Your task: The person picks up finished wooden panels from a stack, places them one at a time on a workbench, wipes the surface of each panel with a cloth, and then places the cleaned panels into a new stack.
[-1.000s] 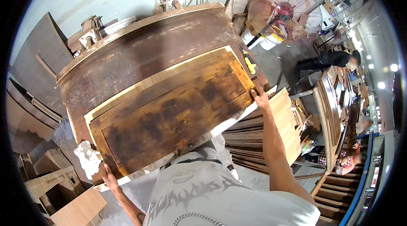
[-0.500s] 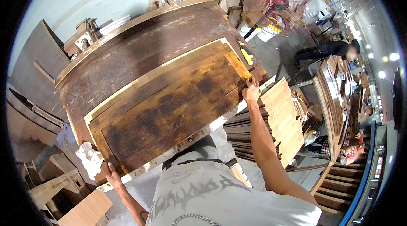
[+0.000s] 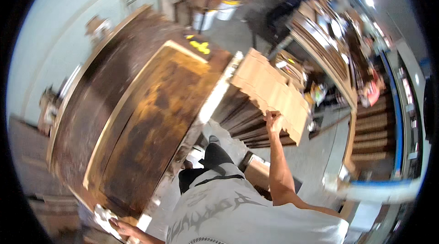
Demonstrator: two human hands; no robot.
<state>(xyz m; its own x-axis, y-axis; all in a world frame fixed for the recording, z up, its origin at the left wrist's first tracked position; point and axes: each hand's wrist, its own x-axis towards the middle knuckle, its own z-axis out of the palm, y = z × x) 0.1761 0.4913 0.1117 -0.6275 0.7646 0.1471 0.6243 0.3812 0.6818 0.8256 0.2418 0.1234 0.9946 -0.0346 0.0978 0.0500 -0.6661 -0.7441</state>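
A brown-stained framed wooden panel [image 3: 153, 120] lies on a large dark workbench [image 3: 98, 93], a pale strip along its far edge. My left hand [image 3: 125, 229] is at the panel's near left corner, beside a crumpled white cloth or paper [image 3: 105, 219]. Blur hides whether its fingers grip the panel or the white wad. Off the bench to the right, my right hand [image 3: 273, 121] is closed, fingers curled, at the near edge of a layer of pale wooden boards [image 3: 270, 86]. What it pinches, if anything, is hidden. Dark slats [image 3: 242, 116] lie beneath those boards.
A yellow-and-black tool [image 3: 200, 46] lies on the bench past the panel's far right end. White buckets [image 3: 226, 10] stand behind. Racks of dark boards [image 3: 320, 38] rise to the right, with people beyond. A cardboard box [image 3: 258, 170] sits near my legs.
My view has turned right. My right hand has left the panel's right corner and moved to the pale boards. My left hand stays near the panel's left corner, now closer to the white wad.
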